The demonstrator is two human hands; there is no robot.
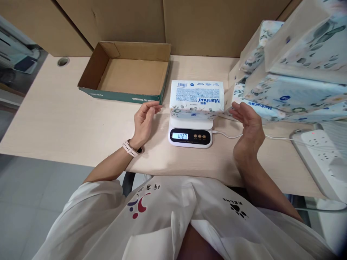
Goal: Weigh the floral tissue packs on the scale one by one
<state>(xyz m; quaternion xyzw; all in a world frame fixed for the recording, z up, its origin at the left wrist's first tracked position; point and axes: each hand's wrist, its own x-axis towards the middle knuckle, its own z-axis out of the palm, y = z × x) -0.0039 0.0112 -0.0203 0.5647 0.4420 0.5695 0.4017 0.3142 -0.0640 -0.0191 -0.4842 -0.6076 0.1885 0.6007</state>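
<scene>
A white digital scale (190,142) carries a Manhua tissue pack (196,95), which hides most of its weighing plate; the pack's print is upside down to the viewer, the finest lines too small to read. The scale's lit display (180,136) shows the digits 1027, any decimal point and unit hard to make out.

Left of the scale, the left hand (143,122) is empty, fingers loosely curled and apart from the pack; the dial of its pale-banded wristwatch (131,148) is mostly turned away. Right of the scale, the right hand (248,130) is also empty, loosely cupped, and hides part of the scale's white cable (226,135).

Behind the scale to the left sits an open cardboard box (132,76) with a green outer wall, its lettering illegible. Behind the scale to the right, stacked tissue packs (295,88) run out of view. Far right of the scale, a power strip (316,144) is also cut off.
</scene>
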